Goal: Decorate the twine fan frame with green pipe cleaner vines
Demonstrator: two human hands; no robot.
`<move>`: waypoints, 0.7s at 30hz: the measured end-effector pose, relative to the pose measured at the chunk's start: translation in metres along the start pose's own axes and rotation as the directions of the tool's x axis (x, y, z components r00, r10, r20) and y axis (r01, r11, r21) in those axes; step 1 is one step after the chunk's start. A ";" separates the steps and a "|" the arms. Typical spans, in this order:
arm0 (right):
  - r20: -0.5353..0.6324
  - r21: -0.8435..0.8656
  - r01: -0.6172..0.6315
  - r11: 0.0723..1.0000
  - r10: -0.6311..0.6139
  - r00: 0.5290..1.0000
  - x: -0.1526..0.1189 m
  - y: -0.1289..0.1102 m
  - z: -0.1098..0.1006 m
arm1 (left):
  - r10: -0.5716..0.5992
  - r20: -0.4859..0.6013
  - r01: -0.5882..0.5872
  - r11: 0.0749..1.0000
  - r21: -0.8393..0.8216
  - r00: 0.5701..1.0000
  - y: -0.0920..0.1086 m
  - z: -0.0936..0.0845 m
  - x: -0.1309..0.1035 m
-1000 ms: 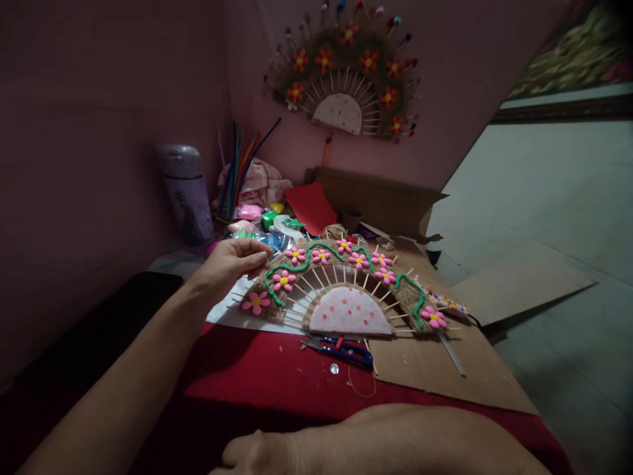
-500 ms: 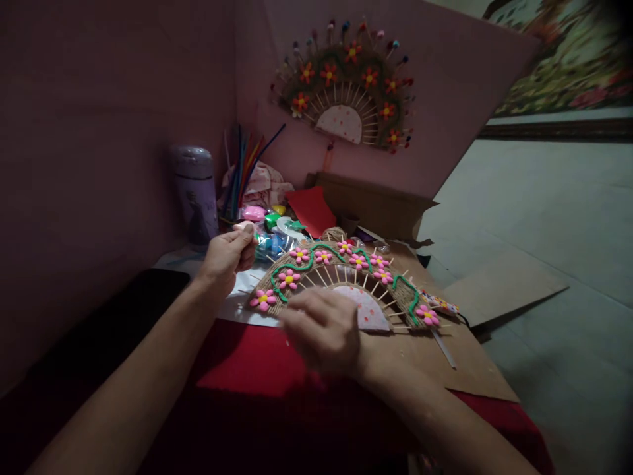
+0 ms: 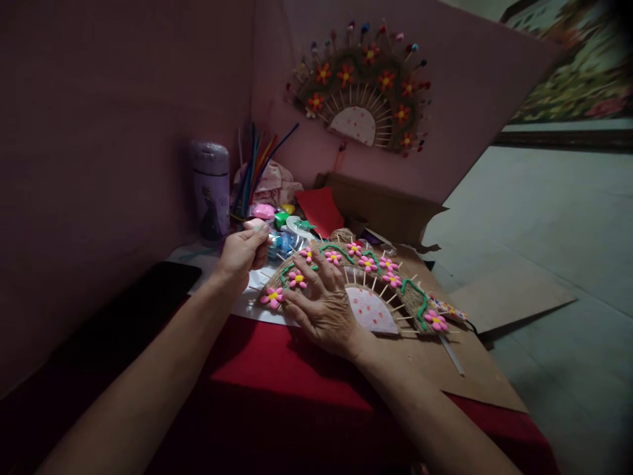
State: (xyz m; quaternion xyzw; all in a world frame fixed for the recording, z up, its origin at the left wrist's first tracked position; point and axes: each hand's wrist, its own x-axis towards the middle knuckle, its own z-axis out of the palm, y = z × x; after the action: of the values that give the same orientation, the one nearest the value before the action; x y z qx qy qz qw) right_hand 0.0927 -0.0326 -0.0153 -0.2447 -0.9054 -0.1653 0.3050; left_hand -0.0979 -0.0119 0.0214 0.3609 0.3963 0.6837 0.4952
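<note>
A half-round twine-woven fan lies on the table, bearing pink flowers with yellow centres, wavy green strips and thin sticks. Its inner half circle is white with reddish dots. My right hand rests on the fan's left part with fingers spread, covering some of the weave and green strip. Left of the fan, my left hand is closed, raised beside the clay packets. A small pale pink piece shows at its fingertips; its exact kind is unclear.
Behind stand a purple bottle, coloured pipe cleaners, packets of coloured clay and red paper. Cardboard and red cloth cover the table. A dark flat object lies left. A similar fan hangs on the wall.
My right hand, blurred and curled in front of the fan before, now lies on it with fingers spread. My left hand keeps its grip. The whole view has shifted slightly.
</note>
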 end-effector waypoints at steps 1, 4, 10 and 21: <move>0.006 -0.003 -0.002 1.000 0.002 1.000 0.000 0.001 0.001 | -0.003 0.001 0.003 1.000 -0.002 1.000 0.000 0.000 0.000; 0.010 -0.016 -0.015 1.000 0.015 1.000 0.000 0.002 0.002 | -0.008 0.013 0.008 1.000 -0.006 1.000 0.001 0.001 -0.001; 0.038 -0.030 -0.011 0.999 0.012 0.999 0.000 0.003 0.008 | -0.013 0.018 0.014 1.000 -0.012 1.000 0.000 0.001 -0.001; -0.330 0.256 -0.159 0.953 0.241 0.913 -0.002 0.005 -0.013 | -0.050 0.195 0.069 0.993 -0.094 0.980 0.004 0.006 -0.010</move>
State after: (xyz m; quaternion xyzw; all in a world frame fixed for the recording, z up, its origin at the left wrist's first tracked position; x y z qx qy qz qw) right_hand 0.1034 -0.0348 -0.0058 -0.2662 -0.8176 -0.0716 0.5054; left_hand -0.0920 -0.0214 0.0266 0.3879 0.3226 0.6495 0.5688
